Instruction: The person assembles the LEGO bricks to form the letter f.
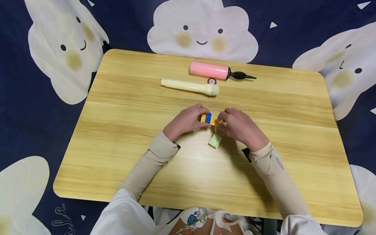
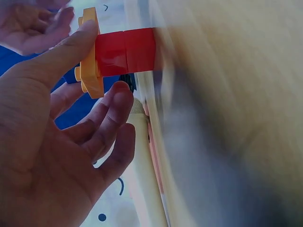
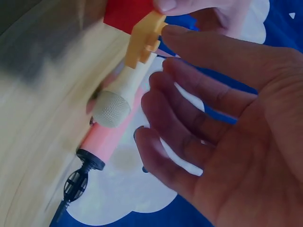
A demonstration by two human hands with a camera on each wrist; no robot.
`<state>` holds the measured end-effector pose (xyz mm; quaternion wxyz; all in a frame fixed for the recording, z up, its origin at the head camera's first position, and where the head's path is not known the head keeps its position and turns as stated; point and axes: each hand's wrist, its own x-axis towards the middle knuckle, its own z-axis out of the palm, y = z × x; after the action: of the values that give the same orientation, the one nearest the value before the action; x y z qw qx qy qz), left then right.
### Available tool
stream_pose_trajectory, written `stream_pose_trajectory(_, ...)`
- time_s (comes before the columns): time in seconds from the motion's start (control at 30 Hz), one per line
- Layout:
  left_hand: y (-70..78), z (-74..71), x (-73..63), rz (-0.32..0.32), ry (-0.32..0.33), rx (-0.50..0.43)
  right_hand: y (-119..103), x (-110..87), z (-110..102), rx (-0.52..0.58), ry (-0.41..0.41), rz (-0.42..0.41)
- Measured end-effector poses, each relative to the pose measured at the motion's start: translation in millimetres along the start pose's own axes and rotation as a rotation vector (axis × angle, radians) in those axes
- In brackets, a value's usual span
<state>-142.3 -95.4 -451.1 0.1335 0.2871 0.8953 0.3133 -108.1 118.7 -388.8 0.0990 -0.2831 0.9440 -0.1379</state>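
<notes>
My left hand (image 1: 187, 120) pinches a small stack of toy building bricks near the middle of the table. An orange-yellow brick (image 2: 93, 71) runs across the stack, thumb against it. A blue brick (image 1: 208, 117) sits on its top; red bricks (image 2: 126, 51) join its underside, reaching down close to the tabletop. My right hand (image 1: 239, 126) is beside the stack's right end, its fingers bent loosely with the tips close to the orange brick, and no piece shows between them. Just in front of the hands lies a pale green brick (image 1: 215, 141), studs up.
Beyond the hands lies a cream toy microphone (image 1: 188, 86). Behind it are a pink hand pump (image 1: 208, 70) with a black nozzle and a small dark round disc (image 1: 211, 81). The wooden table (image 1: 117, 156) has rounded corners, with a cloud-print dark blue cloth around it.
</notes>
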Motion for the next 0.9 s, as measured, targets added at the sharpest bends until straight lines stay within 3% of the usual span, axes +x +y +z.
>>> stream_pose_trajectory(0.27, -1.0, 1.6, 0.8, -0.009, 0.007, -0.001, 2.3, -14.9, 4.4, 0.066, -0.121, -0.016)
stream_pose_trajectory(0.53, -0.1, 1.6, 1.0, -0.032, 0.004, 0.003, 4.8, -21.2, 18.1, 0.069, -0.14, -0.07)
stream_pose_trajectory(0.9, 1.3, 1.5, 0.2, -0.043, -0.004, -0.008, 2.7, -22.6, 31.0, 0.087, -0.219, -0.069)
